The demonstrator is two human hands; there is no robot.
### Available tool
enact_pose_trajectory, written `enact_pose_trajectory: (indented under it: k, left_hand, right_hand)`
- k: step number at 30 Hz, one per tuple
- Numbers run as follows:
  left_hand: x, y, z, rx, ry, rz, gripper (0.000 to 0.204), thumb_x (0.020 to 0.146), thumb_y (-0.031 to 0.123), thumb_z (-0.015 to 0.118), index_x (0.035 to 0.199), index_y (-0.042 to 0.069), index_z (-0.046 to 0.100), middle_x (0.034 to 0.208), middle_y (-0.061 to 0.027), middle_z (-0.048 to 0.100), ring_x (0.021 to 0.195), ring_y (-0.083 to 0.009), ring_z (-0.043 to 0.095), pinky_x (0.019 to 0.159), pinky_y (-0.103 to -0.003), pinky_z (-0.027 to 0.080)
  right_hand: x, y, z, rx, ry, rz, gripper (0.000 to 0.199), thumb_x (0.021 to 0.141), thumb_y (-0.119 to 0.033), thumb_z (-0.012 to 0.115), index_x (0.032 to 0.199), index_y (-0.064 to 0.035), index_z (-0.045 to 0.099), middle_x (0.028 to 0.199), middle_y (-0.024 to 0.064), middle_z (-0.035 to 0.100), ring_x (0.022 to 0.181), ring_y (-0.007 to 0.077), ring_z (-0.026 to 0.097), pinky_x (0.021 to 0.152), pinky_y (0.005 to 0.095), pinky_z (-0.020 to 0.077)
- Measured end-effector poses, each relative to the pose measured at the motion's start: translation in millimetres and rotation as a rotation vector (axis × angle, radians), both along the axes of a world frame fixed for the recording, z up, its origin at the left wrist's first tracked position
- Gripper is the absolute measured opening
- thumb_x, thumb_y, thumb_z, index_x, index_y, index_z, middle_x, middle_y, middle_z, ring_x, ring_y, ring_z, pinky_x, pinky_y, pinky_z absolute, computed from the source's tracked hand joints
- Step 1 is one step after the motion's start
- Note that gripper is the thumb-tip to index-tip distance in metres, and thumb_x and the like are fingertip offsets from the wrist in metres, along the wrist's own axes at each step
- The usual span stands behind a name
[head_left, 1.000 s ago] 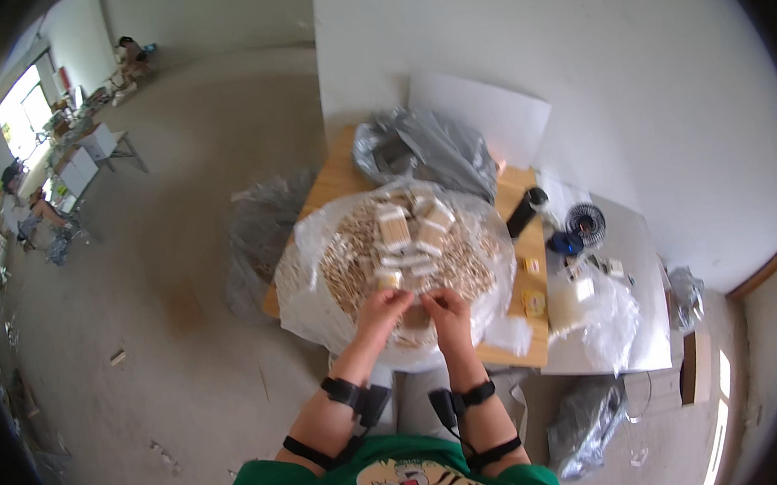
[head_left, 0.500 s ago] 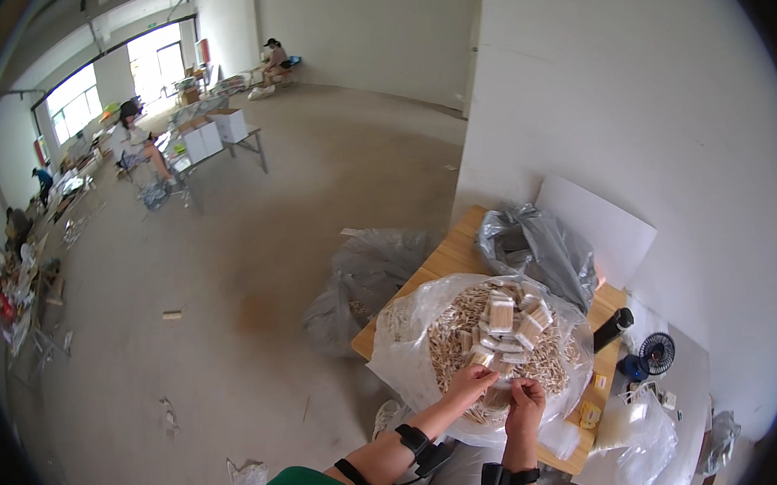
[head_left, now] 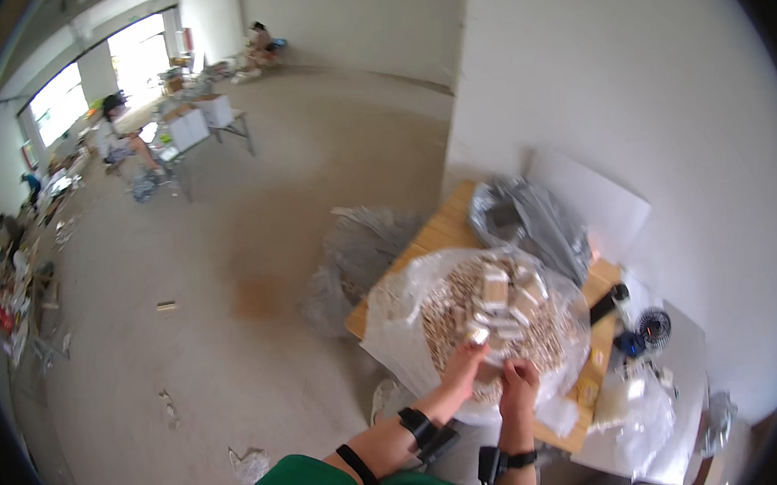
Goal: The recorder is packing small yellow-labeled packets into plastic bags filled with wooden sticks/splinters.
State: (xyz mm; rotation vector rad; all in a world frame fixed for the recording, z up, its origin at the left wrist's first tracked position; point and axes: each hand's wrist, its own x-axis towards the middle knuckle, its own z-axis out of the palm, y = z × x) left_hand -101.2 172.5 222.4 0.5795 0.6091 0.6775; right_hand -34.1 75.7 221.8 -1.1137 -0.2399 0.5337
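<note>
A large clear plastic bag [head_left: 392, 319] lies spread wide on a wooden table, full of loose cotton swabs [head_left: 447, 303] with pale wooden sticks. On top of them rests a heap of small packs of cotton swabs [head_left: 494, 287] in clear wrapping. My left hand [head_left: 466, 369] is closed in a pinch over the near side of the swabs, close to a shiny pack [head_left: 477, 334]. Beside it my right hand [head_left: 518, 385] is closed too, its fingertips together. A pale, thin thing shows between the two hands, too blurred to name.
The wooden table [head_left: 448, 222] also bears a grey plastic bag [head_left: 540, 223] and a black bottle [head_left: 609, 302]. To the right are a small fan [head_left: 653, 328] and a white plastic bag [head_left: 644, 418]. Another grey bag [head_left: 354, 258] lies on the floor; people sit farther off.
The whole view has shifted, so the table and bags appear slightly higher. Both hands remain closed and close together over the near side of the swabs.
</note>
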Motion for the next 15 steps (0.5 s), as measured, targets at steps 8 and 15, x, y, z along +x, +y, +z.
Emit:
enact_pose_trajectory:
  k: [8, 15]
  left_hand:
    - [-8, 19, 28, 0.199, 0.059, -0.131, 0.017, 0.088, 0.019, 0.062, 0.099, 0.006, 0.061, 0.086, -0.0003, 0.062, 0.072, -0.0076, 0.056, 0.068, -0.020, 0.043]
    - [-5, 16, 4, 0.476, 0.142, -0.222, 0.010, 0.086, 0.012, 0.065, 0.088, 0.002, 0.065, 0.079, 0.0016, 0.060, 0.070, -0.0032, 0.050, 0.062, -0.018, 0.039]
  right_hand:
    - [15, 11, 0, 0.095, 0.084, 0.036, 0.007, 0.085, 0.002, 0.058, 0.087, -0.0042, 0.056, 0.087, 0.0047, 0.062, 0.065, 0.0062, 0.050, 0.057, 0.0181, 0.0386]
    - [10, 7, 14, 0.049, 0.032, 0.074, 0.004, 0.087, -0.001, 0.059, 0.090, -0.0026, 0.058, 0.080, -0.0009, 0.057, 0.068, 0.0049, 0.047, 0.060, 0.0171, 0.0363]
